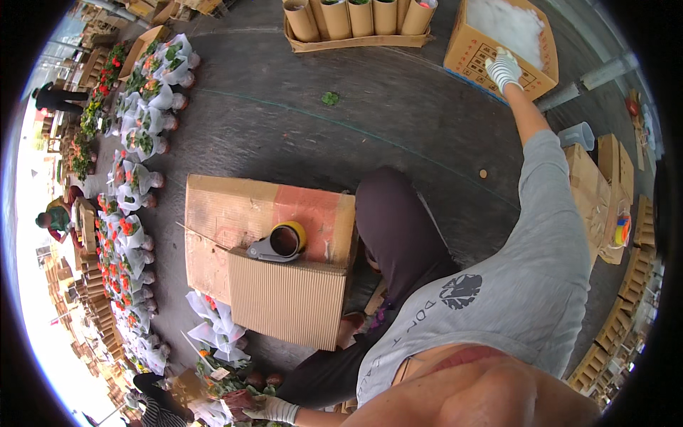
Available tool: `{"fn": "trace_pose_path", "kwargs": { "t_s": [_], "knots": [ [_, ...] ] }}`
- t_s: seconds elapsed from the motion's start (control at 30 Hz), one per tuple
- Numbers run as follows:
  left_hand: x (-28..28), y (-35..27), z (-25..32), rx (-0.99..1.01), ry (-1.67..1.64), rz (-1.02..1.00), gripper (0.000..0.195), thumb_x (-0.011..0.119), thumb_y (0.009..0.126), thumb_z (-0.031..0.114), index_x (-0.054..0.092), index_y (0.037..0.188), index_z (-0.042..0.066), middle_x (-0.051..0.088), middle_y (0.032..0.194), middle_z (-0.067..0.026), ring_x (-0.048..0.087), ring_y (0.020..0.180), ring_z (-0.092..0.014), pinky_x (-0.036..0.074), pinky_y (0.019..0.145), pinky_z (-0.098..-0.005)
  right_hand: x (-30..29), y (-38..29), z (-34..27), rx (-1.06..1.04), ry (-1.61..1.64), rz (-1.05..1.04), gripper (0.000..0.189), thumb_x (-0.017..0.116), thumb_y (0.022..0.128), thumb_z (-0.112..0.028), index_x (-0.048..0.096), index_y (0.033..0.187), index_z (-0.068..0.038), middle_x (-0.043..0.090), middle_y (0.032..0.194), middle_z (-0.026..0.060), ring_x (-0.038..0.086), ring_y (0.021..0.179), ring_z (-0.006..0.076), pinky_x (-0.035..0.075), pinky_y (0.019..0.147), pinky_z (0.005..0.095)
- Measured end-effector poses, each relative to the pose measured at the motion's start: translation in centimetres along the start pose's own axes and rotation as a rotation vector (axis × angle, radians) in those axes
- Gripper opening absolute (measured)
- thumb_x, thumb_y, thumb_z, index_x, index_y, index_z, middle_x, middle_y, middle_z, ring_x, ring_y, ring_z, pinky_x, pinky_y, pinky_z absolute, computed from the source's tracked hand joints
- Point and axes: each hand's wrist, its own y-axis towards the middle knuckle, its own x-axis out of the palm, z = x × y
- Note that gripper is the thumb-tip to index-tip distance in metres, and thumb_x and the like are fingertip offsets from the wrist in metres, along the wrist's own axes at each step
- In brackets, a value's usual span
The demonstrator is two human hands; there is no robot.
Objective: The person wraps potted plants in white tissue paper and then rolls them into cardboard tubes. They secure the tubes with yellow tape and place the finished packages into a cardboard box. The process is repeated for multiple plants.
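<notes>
My right hand [503, 69], in a striped knit glove, is stretched out to a cardboard carton [460, 56] filled with white fluffy material [504, 26]. Its fingers lie at the carton's near rim; whether they grip anything is unclear. Low in the view, my left hand [264, 408], gloved too, holds a reddish-brown plant pot [236, 401] that lies tilted, with leaves and white wrapping close around it. Before my knees stands an upturned cardboard box [229, 200], and a corrugated cardboard sheet [288, 301] lies on its near part. A tape dispenser [277, 243] with a yellow-edged roll rests on the box.
Wrapped flowering plants [128, 229] stand in rows at the left. Cardboard tubes [360, 20] stand in a tray at the top. At the right are cartons [587, 176], a bucket [579, 136] and a metal pole [608, 72]. A person in striped clothing [160, 408] is at lower left; others are farther off.
</notes>
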Motion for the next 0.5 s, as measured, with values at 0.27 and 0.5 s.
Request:
{"fn": "trace_pose_path", "kwargs": {
  "t_s": [0.27,0.5],
  "knots": [
    [6.0,-3.3,2.6,-0.046,-0.096,-0.09,0.036,0.072,0.09,0.021,0.068,0.125,0.015,0.066,0.132,-0.0043,0.061,0.12,-0.02,0.049,0.092,-0.0322,2.5,9.0,2.9,-0.067,-0.168,-0.076,0.078,0.061,0.095,-0.045,0.029,0.16,-0.014,0.031,0.165,0.0096,0.03,0.151,0.0331,0.029,0.122,0.0469],
    [7.4,-6.1,4.9,-0.071,-0.16,-0.13,0.036,0.073,0.09,0.021,0.067,0.125,0.014,0.067,0.131,-0.0043,0.061,0.119,-0.02,0.05,0.091,-0.0324,5.3,13.1,3.9,-0.124,-0.128,-0.291,0.059,0.061,0.098,-0.037,0.048,0.15,-0.012,0.052,0.149,0.0165,0.053,0.134,0.0346,0.042,0.114,0.0445]
  ]
}}
